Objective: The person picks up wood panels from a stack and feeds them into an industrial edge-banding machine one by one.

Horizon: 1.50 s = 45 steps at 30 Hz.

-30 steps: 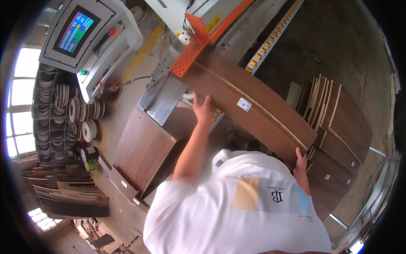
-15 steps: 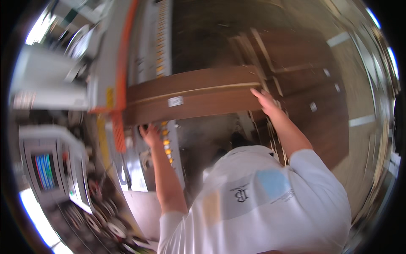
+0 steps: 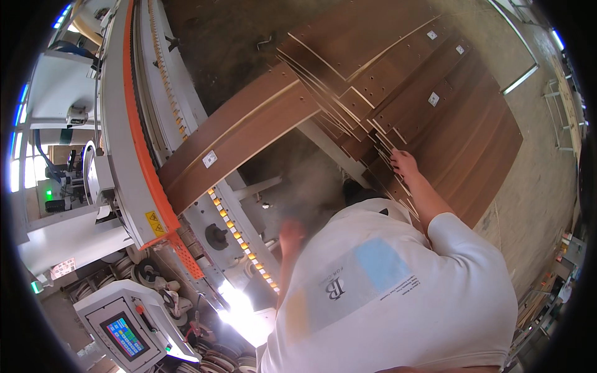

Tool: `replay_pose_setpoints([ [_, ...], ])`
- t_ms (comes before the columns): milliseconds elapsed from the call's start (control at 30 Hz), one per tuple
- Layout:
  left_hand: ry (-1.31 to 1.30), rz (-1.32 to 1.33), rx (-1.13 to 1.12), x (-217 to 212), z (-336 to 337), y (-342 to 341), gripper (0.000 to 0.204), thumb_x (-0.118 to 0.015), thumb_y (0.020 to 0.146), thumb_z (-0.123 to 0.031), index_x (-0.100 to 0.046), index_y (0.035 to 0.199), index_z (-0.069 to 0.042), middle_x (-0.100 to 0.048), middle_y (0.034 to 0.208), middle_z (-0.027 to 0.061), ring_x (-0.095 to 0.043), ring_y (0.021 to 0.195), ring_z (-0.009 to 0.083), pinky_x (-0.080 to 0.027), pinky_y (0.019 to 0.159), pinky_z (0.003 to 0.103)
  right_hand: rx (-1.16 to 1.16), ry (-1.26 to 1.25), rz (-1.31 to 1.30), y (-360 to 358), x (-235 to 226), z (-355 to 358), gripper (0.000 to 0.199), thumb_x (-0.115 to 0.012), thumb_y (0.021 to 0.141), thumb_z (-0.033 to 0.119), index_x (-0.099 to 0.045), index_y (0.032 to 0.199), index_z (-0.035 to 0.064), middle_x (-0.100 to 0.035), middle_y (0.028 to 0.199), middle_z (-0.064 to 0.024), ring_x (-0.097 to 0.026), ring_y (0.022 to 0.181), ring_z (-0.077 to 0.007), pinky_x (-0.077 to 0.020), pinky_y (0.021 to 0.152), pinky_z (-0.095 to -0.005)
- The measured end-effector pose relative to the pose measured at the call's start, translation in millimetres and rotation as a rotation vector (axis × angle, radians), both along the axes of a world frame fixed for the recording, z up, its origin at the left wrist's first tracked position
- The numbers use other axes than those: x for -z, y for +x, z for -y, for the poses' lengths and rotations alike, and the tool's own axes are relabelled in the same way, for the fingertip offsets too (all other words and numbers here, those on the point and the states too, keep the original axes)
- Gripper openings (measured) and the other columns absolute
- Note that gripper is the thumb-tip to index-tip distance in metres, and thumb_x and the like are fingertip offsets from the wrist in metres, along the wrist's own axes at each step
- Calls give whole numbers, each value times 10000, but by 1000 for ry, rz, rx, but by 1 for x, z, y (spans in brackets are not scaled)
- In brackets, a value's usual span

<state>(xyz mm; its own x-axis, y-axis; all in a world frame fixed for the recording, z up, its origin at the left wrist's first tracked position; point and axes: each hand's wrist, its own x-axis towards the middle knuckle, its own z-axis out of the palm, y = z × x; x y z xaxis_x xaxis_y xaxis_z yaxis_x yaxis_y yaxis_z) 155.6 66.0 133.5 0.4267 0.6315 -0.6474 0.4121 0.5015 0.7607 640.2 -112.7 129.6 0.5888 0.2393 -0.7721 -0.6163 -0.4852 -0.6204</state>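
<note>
Right of centre, the right hand (image 3: 404,163) touches an edge of the stacked boards (image 3: 460,149); I cannot tell its grip, nor the blurred left hand's (image 3: 292,235), lower centre. Boards look stiff, heavyish, best held by opposite edges.

Machine (image 3: 140,205) left, panel stack (image 3: 457,133) right, boards (image 3: 249,132) lying between them

The floor (image 3: 530,149) is of grey-brown colour and becomes darker toward the upper middle, while bright windows (image 3: 23,166) with several panes are seen at the far left, and along the right edge there are various small goods (image 3: 567,264), partly unclear.
</note>
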Motion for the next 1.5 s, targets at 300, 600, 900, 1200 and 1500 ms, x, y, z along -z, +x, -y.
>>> replay_pose_setpoints([
  [300, 531, -211, 608, 31, 21, -34, 246, -656, 862, -183, -663, 1104, -142, -650, 1184, 56, -618, 1130, 239, -534, 927, 384, 212, -322, 29, 79, 25, 19, 770, -770, 839, 533, -546, 1379, 32, -561, 1331, -164, -579, 1145, -317, -513, 904, -537],
  [600, -8, -46, 89, 0, -8, -37, 312, -536, 1004, -122, -564, 1310, -69, -707, 996, 67, -680, 849, 145, -525, 671, 260, 329, -43, 27, 70, 58, 47, 820, -801, 871, 375, -388, 1508, 68, -557, 1361, -102, -554, 1217, -267, -534, 956, -457],
  [900, -52, 150, 113, 26, 13, -11, 359, -608, 987, -242, -608, 1310, -85, -727, 1042, 62, -688, 969, 211, -548, 865, 349, 760, 362, 144, 24, 31, 117, 418, -782, 897, 304, -603, 1229, 124, -635, 1054, 0, -613, 909, -139, -548, 860, -312],
  [1200, 465, -153, 598, -64, -11, 68, 320, -627, 977, -226, -622, 1272, -103, -703, 1128, 123, -685, 1049, 243, -557, 888, 350, 472, 129, 757, 22, -122, 156, 275, -741, 936, 299, -700, 1076, 66, -630, 929, 10, -553, 864, -81, -469, 768, -261],
  [1500, 1118, 158, 477, -182, -25, 151, 425, -723, 896, -167, -600, 1291, -71, -698, 1151, 126, -687, 993, 303, -561, 853, 400, -239, 234, 1263, -53, -258, 51, 188, -717, 918, 160, -681, 1045, 26, -617, 901, -41, -556, 821, -98, -458, 727, -265],
])
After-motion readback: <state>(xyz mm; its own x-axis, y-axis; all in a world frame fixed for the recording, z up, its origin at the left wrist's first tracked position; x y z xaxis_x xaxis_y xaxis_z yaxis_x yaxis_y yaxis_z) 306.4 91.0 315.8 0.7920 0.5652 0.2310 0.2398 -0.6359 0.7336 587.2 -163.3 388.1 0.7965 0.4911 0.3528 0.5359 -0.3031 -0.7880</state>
